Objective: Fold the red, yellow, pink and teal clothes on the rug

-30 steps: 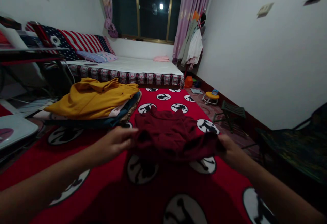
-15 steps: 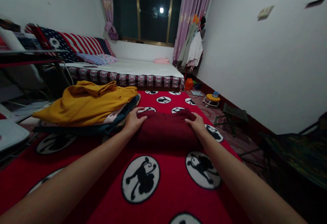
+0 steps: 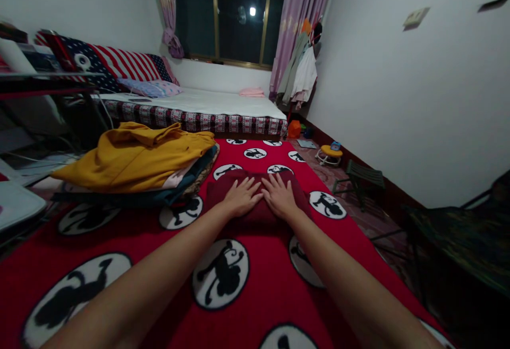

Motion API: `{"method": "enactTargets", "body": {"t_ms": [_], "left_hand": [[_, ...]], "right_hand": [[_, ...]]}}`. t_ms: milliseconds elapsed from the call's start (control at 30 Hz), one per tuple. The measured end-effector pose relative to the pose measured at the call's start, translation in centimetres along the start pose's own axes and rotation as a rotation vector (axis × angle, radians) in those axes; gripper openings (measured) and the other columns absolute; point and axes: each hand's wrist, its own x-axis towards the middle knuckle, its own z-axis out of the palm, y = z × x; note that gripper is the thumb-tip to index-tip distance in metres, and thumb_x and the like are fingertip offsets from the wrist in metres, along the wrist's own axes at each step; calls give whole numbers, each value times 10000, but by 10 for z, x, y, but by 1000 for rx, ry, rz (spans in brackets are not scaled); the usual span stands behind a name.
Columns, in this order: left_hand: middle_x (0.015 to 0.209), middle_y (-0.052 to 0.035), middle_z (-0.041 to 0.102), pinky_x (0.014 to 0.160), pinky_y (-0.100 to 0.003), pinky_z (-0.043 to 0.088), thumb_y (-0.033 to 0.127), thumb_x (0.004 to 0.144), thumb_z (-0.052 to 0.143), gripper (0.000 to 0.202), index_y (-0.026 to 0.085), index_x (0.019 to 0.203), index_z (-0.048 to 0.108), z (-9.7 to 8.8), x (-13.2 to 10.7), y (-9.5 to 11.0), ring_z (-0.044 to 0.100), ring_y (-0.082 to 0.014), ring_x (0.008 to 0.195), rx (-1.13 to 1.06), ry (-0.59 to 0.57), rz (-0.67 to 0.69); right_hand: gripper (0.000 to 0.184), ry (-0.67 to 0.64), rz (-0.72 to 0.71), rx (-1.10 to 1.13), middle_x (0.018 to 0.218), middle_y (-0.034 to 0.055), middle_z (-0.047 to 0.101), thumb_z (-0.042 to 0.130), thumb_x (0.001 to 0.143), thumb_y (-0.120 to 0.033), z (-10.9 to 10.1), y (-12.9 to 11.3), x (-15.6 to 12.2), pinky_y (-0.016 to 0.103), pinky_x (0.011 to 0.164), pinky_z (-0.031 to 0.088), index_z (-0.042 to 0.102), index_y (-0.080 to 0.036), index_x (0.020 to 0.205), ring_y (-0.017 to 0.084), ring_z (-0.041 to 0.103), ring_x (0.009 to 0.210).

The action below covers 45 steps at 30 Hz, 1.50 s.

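Note:
A folded dark red garment [image 3: 217, 190] lies on the red blanket with round black-and-white figures [image 3: 255, 290]. My left hand [image 3: 240, 197] and my right hand [image 3: 280, 195] rest flat on top of it, side by side at its middle, fingers stretched out and pointing away from me. Neither hand holds anything. To the left of the garment sits a pile of folded clothes with a mustard-yellow piece [image 3: 135, 155] on top.
A bed [image 3: 207, 105] with a striped and starred cover stands under the dark window. Clothes hang at the back right corner [image 3: 299, 73]. A small green stool [image 3: 360, 176] and a yellow toy [image 3: 330, 152] sit on the floor at right; a dark chair [image 3: 458, 237] stands nearer.
A second ago both hands held the red garment up by its near edge. They folded it away from me, gripped its two sides, and now lie flat together at its middle.

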Motion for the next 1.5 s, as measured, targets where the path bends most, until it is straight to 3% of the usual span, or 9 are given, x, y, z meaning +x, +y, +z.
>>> {"method": "enactTargets", "body": {"t_ms": [100,433,667,933,1133,1233,1333,1400,1500], "left_hand": [[1556,-51,212,1149,-485,124,594,927,237,619,276,1450,326,16,4,-24,135,-256,1439,32,4,-79],[1548,-99,225,1142,-464,171,487,949,264,580,220,1462,308,18,-6,-60,190,-261,1426,76,123,-325],[1545,-83,219,1135,-488,215,383,960,251,554,164,1468,283,28,-61,-63,199,-249,1425,96,175,-277],[1464,-127,395,1116,-477,288,286,933,328,494,90,1370,449,36,-115,-46,318,-268,1378,144,330,-124],[1286,-96,593,1101,-444,315,205,921,356,368,134,1193,594,28,-112,-36,496,-225,1237,26,461,-9],[1194,-84,642,1025,-412,384,229,920,396,303,161,1117,617,23,-115,-33,564,-215,1121,-36,502,-46],[1008,-74,683,880,-383,427,259,919,416,245,182,932,649,15,-122,-29,597,-218,962,13,521,-137],[883,-78,681,816,-395,405,305,918,423,276,189,796,642,7,-128,-27,587,-238,892,101,529,-233],[801,-94,674,801,-431,364,430,892,458,336,192,731,632,-2,-134,-27,571,-271,853,201,537,-384]], "right_hand": [[564,-124,143,-47,1560,43,197,269,953,-521,16,20,-1,548,1112,139,301,-278,1460,254,136,1430],[590,-40,357,-116,1543,68,247,208,953,-537,21,43,-11,511,1099,183,291,-260,1467,250,210,1407],[612,4,498,-101,1521,154,270,267,960,-469,18,39,-30,548,1082,215,314,-114,1457,316,226,1398],[462,71,205,-11,1472,151,375,293,972,-292,16,10,-69,433,1104,241,467,-132,1369,251,321,1369],[513,63,208,27,1481,132,367,319,961,-403,15,38,-72,374,1096,273,454,-120,1367,224,333,1363],[552,-16,256,-83,1521,129,284,281,972,-400,11,53,-60,402,1081,284,344,-103,1433,229,254,1399],[483,-133,323,-250,1413,176,450,324,962,-362,-8,48,-41,497,1048,283,507,-89,1316,299,395,1308],[390,-146,322,-333,1253,194,582,413,923,-317,-24,31,-28,524,1026,281,646,-86,1132,330,493,1199],[311,-31,164,-279,1158,147,631,450,892,-288,-42,-12,-10,400,938,388,692,-156,1036,283,548,1116]]}}
